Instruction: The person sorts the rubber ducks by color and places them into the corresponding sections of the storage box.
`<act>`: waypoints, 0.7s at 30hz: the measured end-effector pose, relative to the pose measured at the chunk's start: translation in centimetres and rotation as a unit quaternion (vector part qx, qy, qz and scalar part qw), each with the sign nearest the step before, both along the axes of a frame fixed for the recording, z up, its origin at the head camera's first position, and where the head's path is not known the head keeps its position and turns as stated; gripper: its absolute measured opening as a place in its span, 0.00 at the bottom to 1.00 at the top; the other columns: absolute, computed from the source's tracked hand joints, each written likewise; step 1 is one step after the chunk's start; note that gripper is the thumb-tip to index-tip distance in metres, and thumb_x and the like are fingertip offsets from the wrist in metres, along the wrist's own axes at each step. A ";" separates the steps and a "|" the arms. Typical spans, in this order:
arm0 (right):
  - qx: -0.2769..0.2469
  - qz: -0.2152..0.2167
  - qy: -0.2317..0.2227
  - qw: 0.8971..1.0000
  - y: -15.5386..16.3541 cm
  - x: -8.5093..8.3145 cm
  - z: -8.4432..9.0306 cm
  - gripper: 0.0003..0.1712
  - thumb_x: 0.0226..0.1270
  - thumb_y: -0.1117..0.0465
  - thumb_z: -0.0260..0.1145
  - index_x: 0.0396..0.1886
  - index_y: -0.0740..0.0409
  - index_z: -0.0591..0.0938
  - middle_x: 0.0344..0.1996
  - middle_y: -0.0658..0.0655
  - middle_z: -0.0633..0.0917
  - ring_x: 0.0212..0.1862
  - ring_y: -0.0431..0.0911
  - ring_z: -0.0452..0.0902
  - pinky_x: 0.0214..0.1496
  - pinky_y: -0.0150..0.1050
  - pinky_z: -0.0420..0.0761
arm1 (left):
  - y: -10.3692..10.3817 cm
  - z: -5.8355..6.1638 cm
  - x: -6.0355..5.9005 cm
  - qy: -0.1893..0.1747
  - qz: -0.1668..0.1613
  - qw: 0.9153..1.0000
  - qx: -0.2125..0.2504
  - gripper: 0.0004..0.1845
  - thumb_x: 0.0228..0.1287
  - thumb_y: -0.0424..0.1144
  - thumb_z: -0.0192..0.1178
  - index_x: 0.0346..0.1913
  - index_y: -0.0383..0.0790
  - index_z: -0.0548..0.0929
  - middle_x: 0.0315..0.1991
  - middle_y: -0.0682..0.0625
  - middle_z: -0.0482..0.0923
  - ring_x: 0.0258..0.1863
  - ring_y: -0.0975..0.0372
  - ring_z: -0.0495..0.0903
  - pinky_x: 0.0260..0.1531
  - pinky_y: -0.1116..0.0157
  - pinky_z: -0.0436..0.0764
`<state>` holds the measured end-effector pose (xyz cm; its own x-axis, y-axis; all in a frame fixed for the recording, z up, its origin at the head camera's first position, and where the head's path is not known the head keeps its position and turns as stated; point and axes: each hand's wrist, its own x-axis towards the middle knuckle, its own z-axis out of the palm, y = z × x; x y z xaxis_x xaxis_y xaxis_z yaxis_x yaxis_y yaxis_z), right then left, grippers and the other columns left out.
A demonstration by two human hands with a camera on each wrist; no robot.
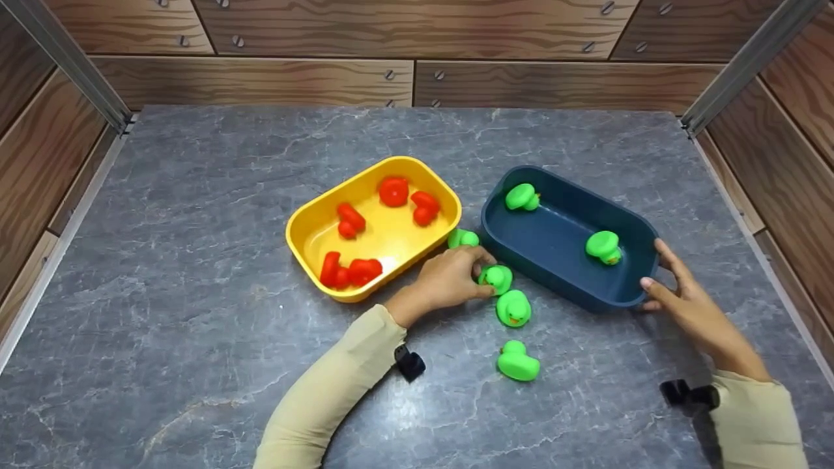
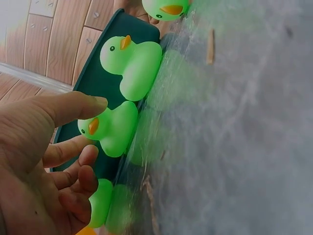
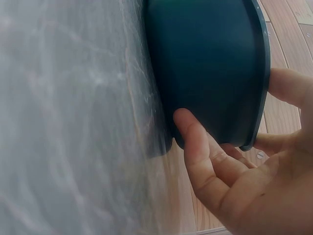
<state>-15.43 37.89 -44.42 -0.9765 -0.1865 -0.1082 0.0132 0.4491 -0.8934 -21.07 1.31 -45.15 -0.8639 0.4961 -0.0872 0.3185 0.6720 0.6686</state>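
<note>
My left hand [image 1: 481, 274] reaches among green rubber ducks on the table. Its thumb and fingers [image 2: 73, 105] bracket one green duck [image 1: 498, 278] [image 2: 113, 128], close to it but with no clear grip. More green ducks lie near: one by the yellow tray [image 1: 463, 238], one just below [image 1: 513, 308], one nearer me [image 1: 518, 361]. My right hand [image 1: 653, 265] [image 3: 230, 100] grips the near right corner of the dark blue tray [image 1: 554, 257] [image 3: 210, 63], thumb on its outer wall. Two green ducks [image 1: 522, 197] [image 1: 604, 247] lie inside that tray.
A yellow tray [image 1: 306, 228] with several red ducks [image 1: 393, 191] sits left of the blue one. Both stand on a grey marble-look table [image 1: 195, 312]. Wood-panel walls [image 1: 417, 39] enclose the table at the back and on both sides.
</note>
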 end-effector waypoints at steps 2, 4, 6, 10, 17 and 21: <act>0.002 0.000 0.002 1.000 0.0 0.0 0.0 0.42 0.77 0.62 0.49 0.78 0.51 0.34 0.66 0.73 0.46 0.38 0.29 0.76 0.39 0.24 0.79 | 0.0 0.0 0.0 0.000 0.000 1.000 0.001 0.22 0.53 0.49 0.71 0.52 0.49 0.82 0.32 0.56 0.79 0.30 0.65 0.75 0.27 0.70 0.70; -0.001 -0.001 0.000 1.000 0.0 0.0 0.0 0.42 0.77 0.62 0.49 0.78 0.52 0.34 0.66 0.73 0.46 0.38 0.30 0.76 0.39 0.24 0.79 | 0.0 -0.1 0.0 -0.003 0.000 1.000 0.003 0.22 0.53 0.49 0.71 0.51 0.49 0.83 0.30 0.56 0.78 0.28 0.66 0.74 0.25 0.71 0.69; -0.003 -0.002 -0.001 1.000 0.0 -0.1 0.0 0.42 0.77 0.63 0.49 0.78 0.53 0.34 0.67 0.73 0.46 0.38 0.30 0.76 0.39 0.24 0.79 | 0.0 -0.1 -0.1 -0.005 0.000 1.000 0.003 0.21 0.53 0.49 0.71 0.51 0.48 0.83 0.28 0.57 0.77 0.27 0.66 0.73 0.24 0.71 0.68; 0.002 -0.005 -0.005 1.000 0.1 0.0 0.0 0.42 0.77 0.62 0.49 0.78 0.53 0.33 0.67 0.74 0.45 0.37 0.29 0.76 0.39 0.24 0.79 | 0.0 -0.1 -0.1 -0.010 0.000 1.000 0.007 0.20 0.54 0.48 0.71 0.50 0.48 0.83 0.26 0.57 0.76 0.25 0.66 0.72 0.23 0.72 0.67; 0.001 -0.006 -0.005 1.000 0.0 0.0 0.0 0.42 0.77 0.62 0.49 0.78 0.53 0.33 0.67 0.74 0.45 0.39 0.28 0.76 0.39 0.24 0.79 | 0.0 -0.1 0.0 -0.014 0.002 1.000 0.012 0.18 0.54 0.47 0.70 0.48 0.48 0.83 0.25 0.58 0.75 0.23 0.67 0.72 0.23 0.71 0.67; 0.002 -0.006 -0.006 1.000 0.1 0.0 0.0 0.43 0.77 0.61 0.49 0.78 0.52 0.34 0.67 0.73 0.45 0.40 0.28 0.75 0.39 0.24 0.79 | -0.1 0.0 0.0 -0.016 0.001 1.000 0.017 0.18 0.54 0.48 0.70 0.47 0.49 0.83 0.26 0.58 0.76 0.23 0.67 0.73 0.24 0.71 0.67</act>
